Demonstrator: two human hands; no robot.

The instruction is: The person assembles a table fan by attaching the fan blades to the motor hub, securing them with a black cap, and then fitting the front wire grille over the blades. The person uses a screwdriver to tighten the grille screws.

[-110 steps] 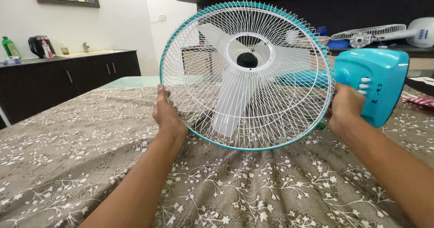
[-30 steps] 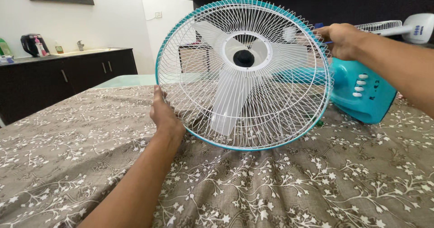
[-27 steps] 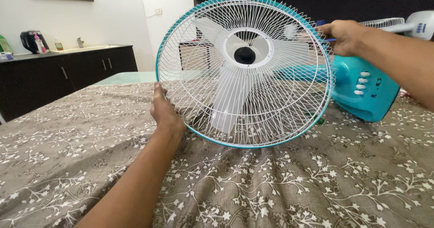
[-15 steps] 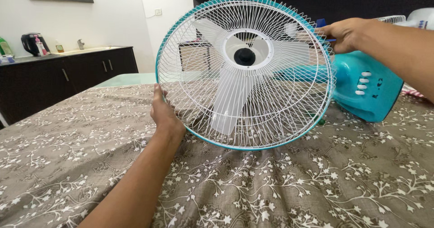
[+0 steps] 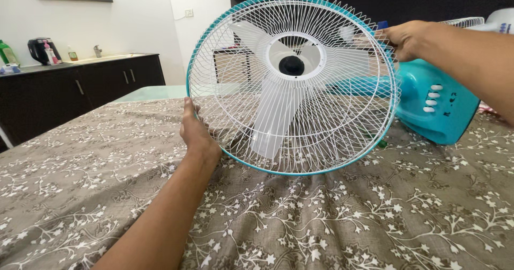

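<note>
Nearest, brown flowered cloth [image 5: 321, 227] spread over the surface, with the fan [image 5: 292, 82] lying on its side toward the far edge. Left hand [image 5: 197, 133] closed on the lower left of the teal-rimmed cage [image 5: 214, 50], thumb along the wire, bracing it where the rim meets the cloth. Right hand [image 5: 402, 38] clasped on the upper right of the same rim, fingers curled over and behind it. Inside, three pale blades [image 5: 273, 122] and a black hub cap [image 5: 292, 65] in place, front and back grilles together, so seemingly whole rather than taken apart; no telling whether the rim clip is done up. Behind the cage, teal base [image 5: 436, 101] with white buttons resting on the cloth near the far right edge. Farther off, a dark cabinet [image 5: 80, 90] along the left wall and a second fan [image 5: 482, 21] at the far right.
</note>
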